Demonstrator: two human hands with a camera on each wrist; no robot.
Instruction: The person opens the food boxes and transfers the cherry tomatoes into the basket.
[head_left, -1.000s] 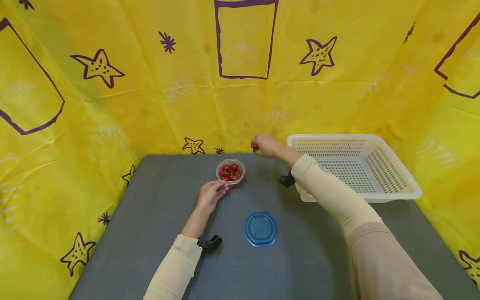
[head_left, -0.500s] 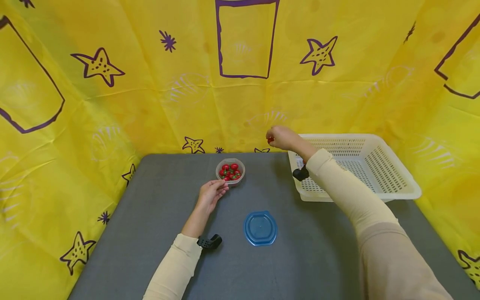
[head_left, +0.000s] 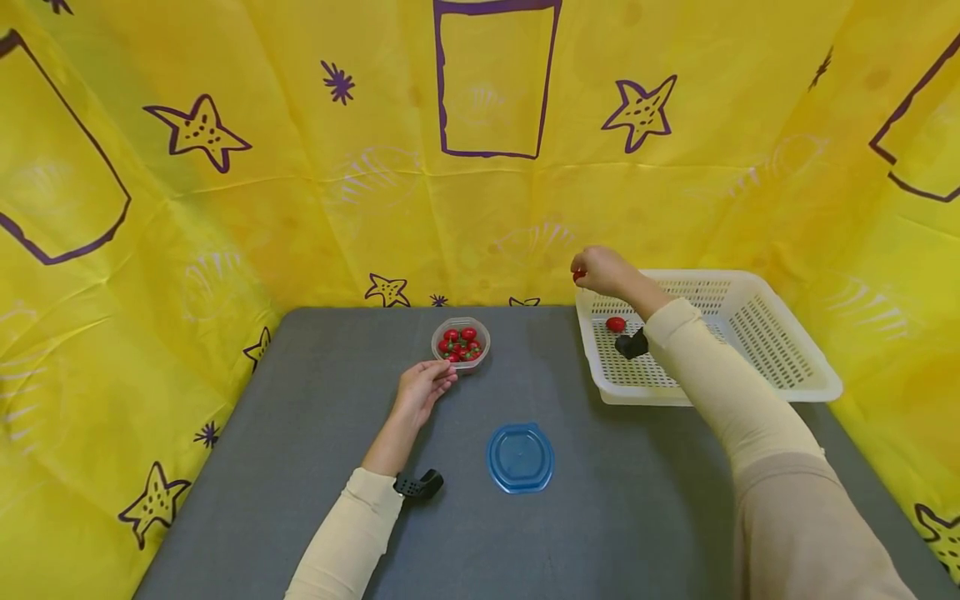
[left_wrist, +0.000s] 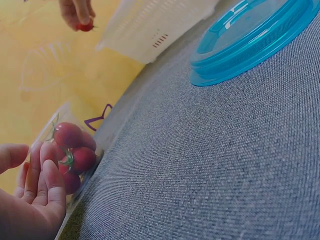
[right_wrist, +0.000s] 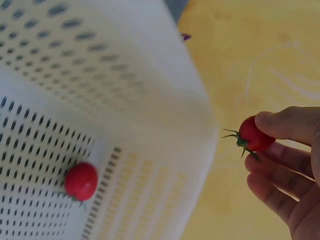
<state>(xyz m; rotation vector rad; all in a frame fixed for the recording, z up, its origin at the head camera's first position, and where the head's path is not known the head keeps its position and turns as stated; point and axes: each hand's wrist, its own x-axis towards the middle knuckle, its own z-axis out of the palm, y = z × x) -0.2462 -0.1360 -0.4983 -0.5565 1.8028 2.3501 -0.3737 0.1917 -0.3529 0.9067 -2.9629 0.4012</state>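
Observation:
My right hand (head_left: pixel 609 272) pinches a cherry tomato (right_wrist: pixel 256 134) between thumb and fingertips, its green calyx pointing toward the basket. It is raised at the left end of a white perforated plastic basket (head_left: pixel 787 392). Another cherry tomato (right_wrist: pixel 81 181) lies on the basket floor. My left hand (head_left: pixel 423 390) holds the near rim of a small clear plastic container (head_left: pixel 435 333), thumb and fingertips right at the edge. Inside are several cherry tomatoes (left_wrist: pixel 82 159), some with green stems; the fingers partly cover them in the left wrist view.
A blue plastic lid (head_left: pixel 521 458) lies flat on the grey cloth-covered table (head_left: pixel 337 350), nearer than the container. Yellow patterned fabric (head_left: pixel 480 217) hangs behind the table and along both sides. The right forearm passes over the basket's left part.
My right hand has moved right with its cherry tomato, from beside the basket to over its left end. The tomato inside the basket has come into view. My left hand stays put.

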